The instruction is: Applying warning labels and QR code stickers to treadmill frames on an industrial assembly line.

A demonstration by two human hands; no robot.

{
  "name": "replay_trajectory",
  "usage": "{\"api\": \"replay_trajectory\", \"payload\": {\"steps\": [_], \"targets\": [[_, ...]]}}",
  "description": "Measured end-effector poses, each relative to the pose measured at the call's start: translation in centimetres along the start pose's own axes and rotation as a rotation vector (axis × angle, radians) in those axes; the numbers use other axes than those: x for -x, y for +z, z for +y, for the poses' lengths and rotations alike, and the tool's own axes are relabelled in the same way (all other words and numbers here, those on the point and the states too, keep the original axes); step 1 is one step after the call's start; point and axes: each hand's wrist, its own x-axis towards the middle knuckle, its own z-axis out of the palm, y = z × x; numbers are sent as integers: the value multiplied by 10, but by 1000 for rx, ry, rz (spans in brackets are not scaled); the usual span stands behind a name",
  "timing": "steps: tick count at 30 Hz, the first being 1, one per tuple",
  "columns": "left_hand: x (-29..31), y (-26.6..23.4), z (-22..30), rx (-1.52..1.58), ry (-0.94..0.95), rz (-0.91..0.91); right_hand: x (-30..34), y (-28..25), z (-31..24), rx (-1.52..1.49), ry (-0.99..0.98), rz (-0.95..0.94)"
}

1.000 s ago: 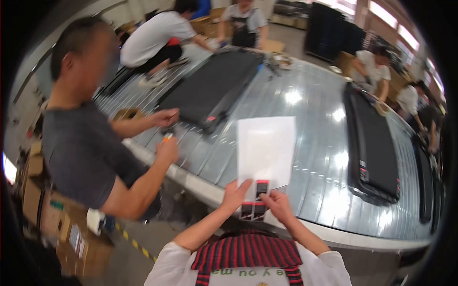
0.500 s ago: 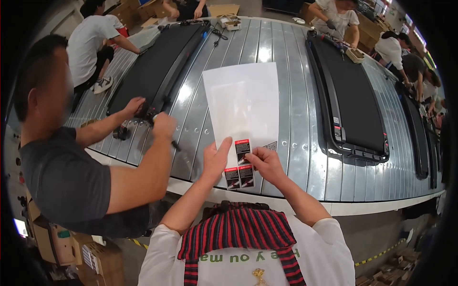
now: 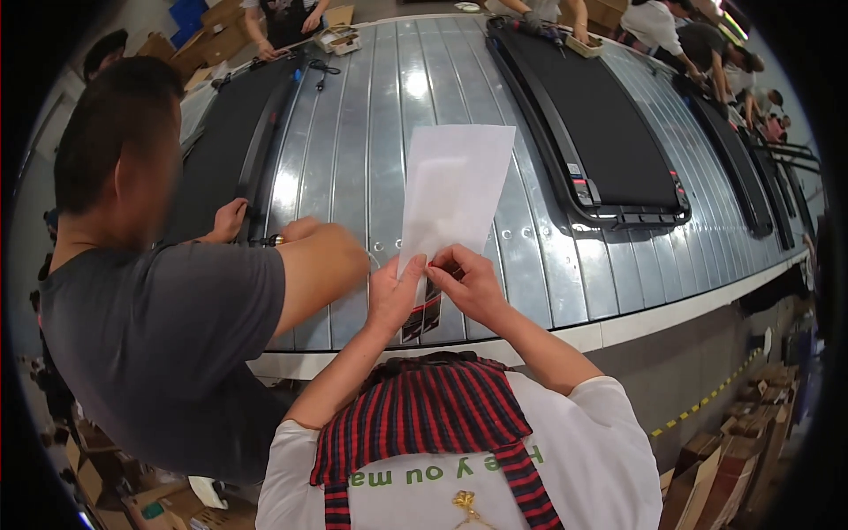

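I hold a white backing sheet point(image 3: 456, 191) upright over the ribbed metal table point(image 3: 389, 106). My left hand point(image 3: 393, 294) pinches its lower left corner. My right hand point(image 3: 468, 283) grips the lower edge beside it, fingertips on the sheet. Black stickers with red marks point(image 3: 422, 314) hang from the sheet's bottom, between and below my hands. My striped apron point(image 3: 415, 415) fills the lower middle of the view.
A person in a grey shirt point(image 3: 168, 344) leans in close on my left, hands on a long black panel point(image 3: 225, 150). Another black panel point(image 3: 601, 124) lies to the right. More people work at the table's far end. Cardboard boxes point(image 3: 715, 468) stand on the floor at right.
The view has swung closer and to the left. The sheet has tilted and been lifted, and both hands have closed in on its lower edge above the stickers.
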Motion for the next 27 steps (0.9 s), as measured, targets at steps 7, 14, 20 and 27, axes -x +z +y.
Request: {"api": "replay_trajectory", "payload": {"steps": [7,14,20,27], "targets": [[-14,13,1,23,10,-118,6,-10,1,108,41,92],[-22,22,13,162,-48,-237,-4,-35,2,176,-6,307],[-23,19,2,157,-290,-455,-31,-71,-26,635,-507,408],[-17,17,19,172,-339,-457,-63,-63,-1,611,-499,283]]}}
